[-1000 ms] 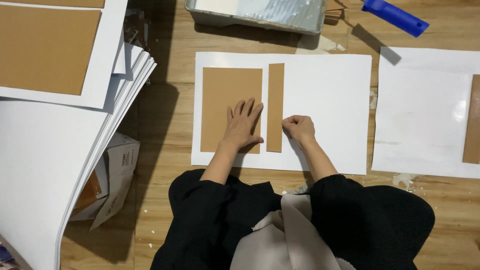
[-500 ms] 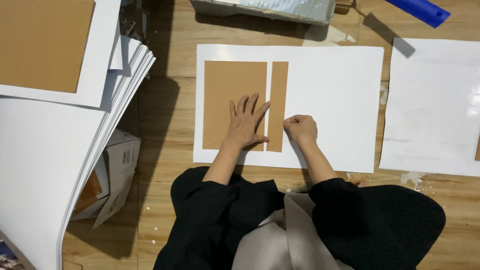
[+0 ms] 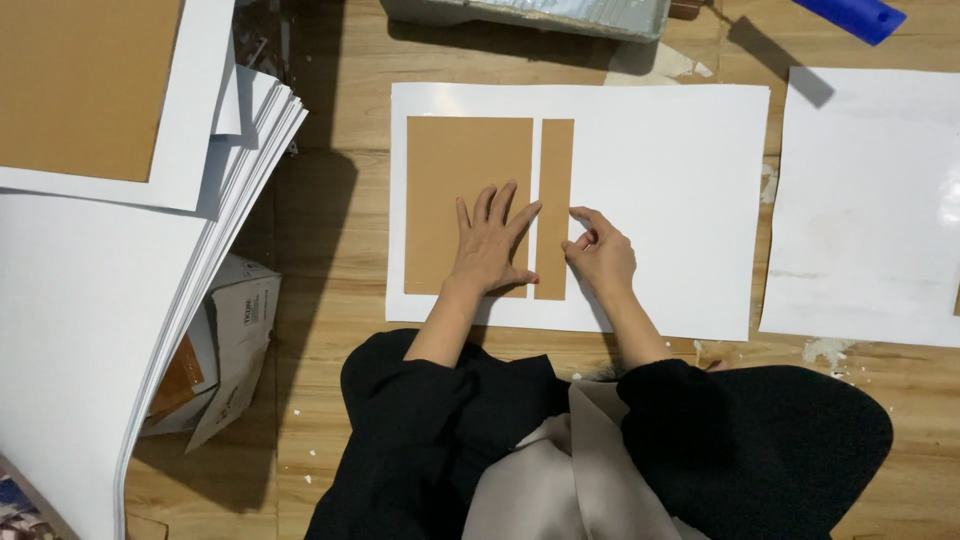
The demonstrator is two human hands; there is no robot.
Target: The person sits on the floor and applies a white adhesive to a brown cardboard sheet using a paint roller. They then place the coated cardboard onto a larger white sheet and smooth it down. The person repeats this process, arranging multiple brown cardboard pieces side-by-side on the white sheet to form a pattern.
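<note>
Left hand (image 3: 490, 245) flat, fingers spread, pinning wide brown card (image 3: 452, 180) near white sheet's (image 3: 670, 200) left edge, likely to stop it sliding | right hand (image 3: 603, 255) fingertips pinched at narrow brown strip's (image 3: 556, 170) right edge, nudging it parallel | wooden floor (image 3: 340, 300) beneath

Glossy wooden plank floor (image 3: 340, 130) with hard-edged shadows, white scraps.

A wide card panel (image 3: 455, 180) and a narrow strip (image 3: 555, 170) are laid side by side on a paper sheet (image 3: 670, 200) on the floor (image 3: 340, 250), flanked by a sheet stack (image 3: 90, 330) left, another sheet (image 3: 870, 210) right
</note>
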